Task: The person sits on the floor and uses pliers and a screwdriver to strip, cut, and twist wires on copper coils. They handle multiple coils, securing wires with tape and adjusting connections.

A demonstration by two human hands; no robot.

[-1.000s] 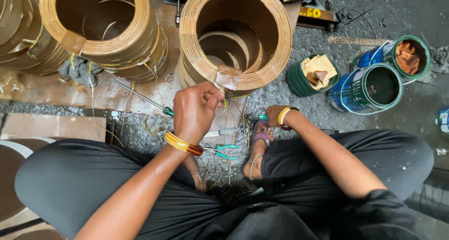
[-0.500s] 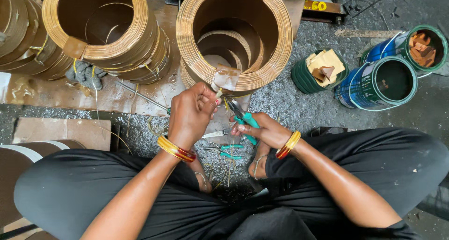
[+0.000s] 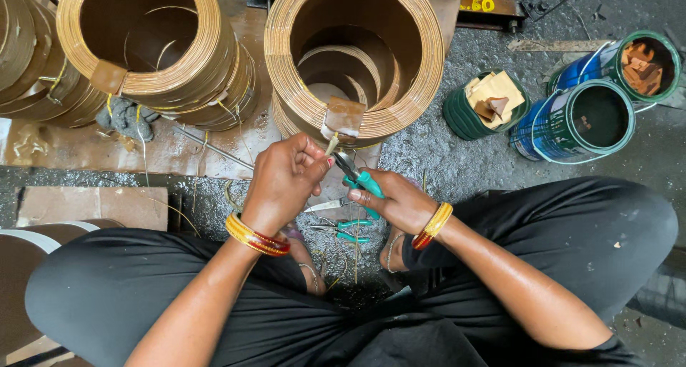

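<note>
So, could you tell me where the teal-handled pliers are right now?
In the head view, the teal-handled pliers are near centre, gripped in the right hand, nose up beside the left hand, just below the nearer coil.

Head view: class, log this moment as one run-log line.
left hand: pinches strip end | right hand: grips teal pliers at strip | coil: upright ahead | cans: right

Teal-handled pliers point(image 3: 359, 179) point at a thin strip end point(image 3: 331, 145) below the coil.

My hands meet before the near coil point(image 3: 357, 60); a second coil point(image 3: 153, 49) lies to its left, three cans point(image 3: 579, 117) to its right (scissors point(image 3: 343, 227) on the floor below my hands).
</note>
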